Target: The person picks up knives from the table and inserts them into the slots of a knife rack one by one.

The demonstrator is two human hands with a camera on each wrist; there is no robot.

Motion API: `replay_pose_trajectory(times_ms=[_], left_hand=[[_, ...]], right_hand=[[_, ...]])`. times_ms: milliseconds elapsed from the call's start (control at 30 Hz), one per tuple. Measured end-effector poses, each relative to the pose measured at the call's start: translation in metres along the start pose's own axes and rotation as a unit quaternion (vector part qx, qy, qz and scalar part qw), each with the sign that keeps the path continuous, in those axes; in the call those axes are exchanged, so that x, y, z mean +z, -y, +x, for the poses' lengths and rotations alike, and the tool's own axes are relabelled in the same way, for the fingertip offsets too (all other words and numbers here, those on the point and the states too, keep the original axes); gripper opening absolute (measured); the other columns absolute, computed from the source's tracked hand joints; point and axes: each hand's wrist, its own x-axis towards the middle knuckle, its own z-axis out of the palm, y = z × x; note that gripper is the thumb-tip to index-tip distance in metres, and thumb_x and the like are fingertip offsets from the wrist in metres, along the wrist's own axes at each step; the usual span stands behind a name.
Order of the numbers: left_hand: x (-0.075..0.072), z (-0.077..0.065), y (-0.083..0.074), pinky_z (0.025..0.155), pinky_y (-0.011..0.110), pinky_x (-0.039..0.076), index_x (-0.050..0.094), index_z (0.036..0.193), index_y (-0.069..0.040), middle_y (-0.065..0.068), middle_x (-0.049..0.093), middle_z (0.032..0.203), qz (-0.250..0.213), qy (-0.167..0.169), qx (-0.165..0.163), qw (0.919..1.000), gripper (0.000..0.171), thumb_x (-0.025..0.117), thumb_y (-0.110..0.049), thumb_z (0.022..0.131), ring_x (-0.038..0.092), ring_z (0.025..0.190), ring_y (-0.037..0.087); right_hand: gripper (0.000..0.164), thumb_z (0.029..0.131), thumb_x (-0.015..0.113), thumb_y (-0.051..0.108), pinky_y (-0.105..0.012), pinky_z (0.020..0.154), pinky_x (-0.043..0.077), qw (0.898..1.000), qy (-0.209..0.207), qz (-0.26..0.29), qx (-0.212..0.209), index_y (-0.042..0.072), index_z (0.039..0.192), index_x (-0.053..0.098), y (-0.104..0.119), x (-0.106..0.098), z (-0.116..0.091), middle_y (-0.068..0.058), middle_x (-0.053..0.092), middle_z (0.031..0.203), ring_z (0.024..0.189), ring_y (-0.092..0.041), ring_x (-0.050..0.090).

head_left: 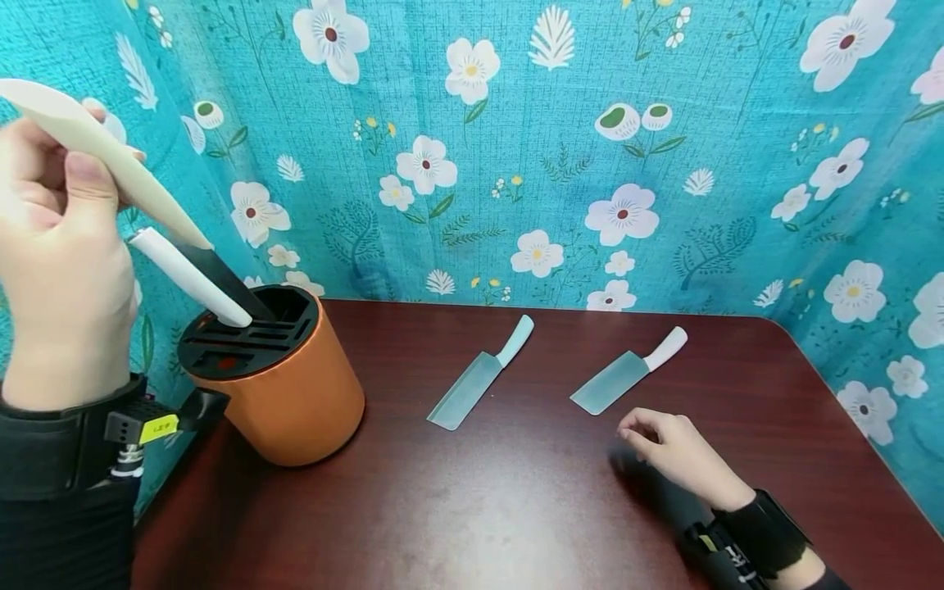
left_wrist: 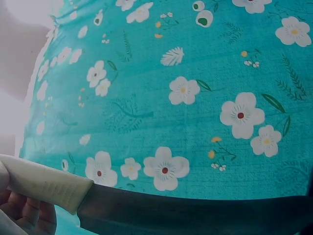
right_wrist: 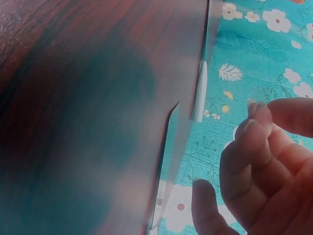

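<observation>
My left hand (head_left: 81, 205) grips the cream handle of a knife (head_left: 151, 180) above the knife block (head_left: 302, 401) at the left. The dark blade slants down to the block's slotted black top, its tip hidden there; in the left wrist view the dark blade (left_wrist: 171, 210) runs right from the handle. Beside it, a second white-handled knife (head_left: 193, 279) stands in the block. My right hand (head_left: 682, 455) hovers over the table at the right, fingers loosely curled, holding nothing. Nearest to it lies a white-handled cleaver (head_left: 612, 382); another cleaver (head_left: 472, 385) with a pale handle lies further left.
The dark reddish-brown table (head_left: 457, 508) has a rounded far right corner. A turquoise flowered cloth (head_left: 501, 156) hangs directly behind it. The orange-brown block stands near the table's left edge.
</observation>
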Motion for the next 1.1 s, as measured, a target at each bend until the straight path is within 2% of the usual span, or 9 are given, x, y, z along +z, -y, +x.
replay_pose_trajectory(times_ms=[100,233,333,467,600,767,867,967,1100], left_hand=[[0.000,0.001,0.004,0.087,0.023,0.042,0.061,0.133,-0.004,0.002,0.064,0.107,0.011,0.003,0.005,0.9999,0.035,0.050,-0.015,0.102,0.062,0.101,0.014],[0.002,-0.002,0.008,0.089,0.024,0.045,0.062,0.134,-0.008,-0.004,0.065,0.107,0.083,0.012,0.005,0.9964,0.034,0.048,-0.018,0.104,0.062,0.101,0.011],[0.004,-0.007,0.014,0.088,0.023,0.045,0.063,0.133,-0.012,-0.010,0.065,0.107,0.138,0.031,0.004,0.9899,0.033,0.047,-0.019,0.106,0.061,0.098,0.007],[0.004,-0.015,0.024,0.082,0.021,0.042,0.065,0.129,-0.011,-0.011,0.067,0.102,0.128,0.055,-0.012,0.9902,0.029,0.050,-0.015,0.105,0.060,0.090,0.006],[0.002,-0.022,0.036,0.081,0.018,0.043,0.065,0.127,-0.012,-0.011,0.066,0.101,0.128,0.068,-0.036,0.9888,0.026,0.053,-0.012,0.104,0.061,0.092,0.005],[0.000,-0.030,0.047,0.088,0.014,0.045,0.058,0.134,-0.013,-0.015,0.061,0.109,0.160,0.100,-0.065,0.9799,0.030,0.053,-0.012,0.104,0.061,0.109,0.003],[-0.001,-0.033,0.051,0.088,0.011,0.045,0.054,0.140,-0.013,-0.019,0.060,0.113,0.171,0.122,-0.079,0.9745,0.035,0.053,-0.013,0.104,0.059,0.113,0.001],[-0.003,-0.036,0.055,0.083,0.010,0.043,0.050,0.144,-0.013,-0.022,0.059,0.111,0.181,0.143,-0.081,0.9696,0.039,0.053,-0.013,0.104,0.057,0.108,-0.001],[-0.007,-0.040,0.063,0.078,0.008,0.042,0.044,0.149,-0.012,-0.026,0.056,0.108,0.205,0.176,-0.067,0.9605,0.046,0.053,-0.011,0.104,0.054,0.100,-0.004]], right_hand=[[0.014,0.102,0.060,0.022,-0.025,0.059,0.043,1.000,0.000,-0.001,0.001,0.012,0.106,0.069,0.000,0.000,-0.001,0.003,0.057,0.071,0.064,-0.008,0.052],[0.013,0.102,0.060,0.021,-0.025,0.059,0.043,1.000,0.000,0.002,0.003,0.012,0.105,0.069,0.000,0.000,-0.002,0.003,0.056,0.071,0.063,-0.008,0.052],[0.013,0.102,0.060,0.022,-0.025,0.059,0.043,1.000,0.001,0.002,0.005,0.013,0.105,0.068,-0.001,0.000,-0.002,0.003,0.056,0.070,0.063,-0.008,0.052],[0.013,0.102,0.060,0.023,-0.026,0.059,0.043,1.000,0.002,0.004,0.008,0.013,0.105,0.068,-0.002,0.001,-0.002,0.003,0.056,0.071,0.063,-0.009,0.052],[0.013,0.102,0.061,0.023,-0.026,0.058,0.043,1.000,-0.004,0.003,0.010,0.013,0.105,0.069,-0.002,0.001,-0.002,0.002,0.057,0.071,0.063,-0.009,0.052],[0.014,0.101,0.061,0.022,-0.026,0.057,0.043,1.000,-0.008,0.004,0.016,0.012,0.105,0.069,-0.003,0.000,-0.004,0.002,0.056,0.070,0.062,-0.010,0.051],[0.013,0.101,0.061,0.022,-0.026,0.057,0.044,1.000,-0.007,0.008,0.018,0.012,0.106,0.069,-0.003,-0.001,-0.004,0.002,0.055,0.070,0.062,-0.010,0.051],[0.012,0.101,0.062,0.021,-0.026,0.057,0.044,1.000,-0.009,0.007,0.016,0.012,0.105,0.069,-0.002,-0.001,-0.004,0.002,0.055,0.070,0.062,-0.010,0.051],[0.011,0.101,0.062,0.021,-0.026,0.057,0.043,1.000,-0.013,0.004,0.009,0.013,0.104,0.069,-0.001,0.000,-0.004,0.003,0.055,0.070,0.061,-0.009,0.050]])
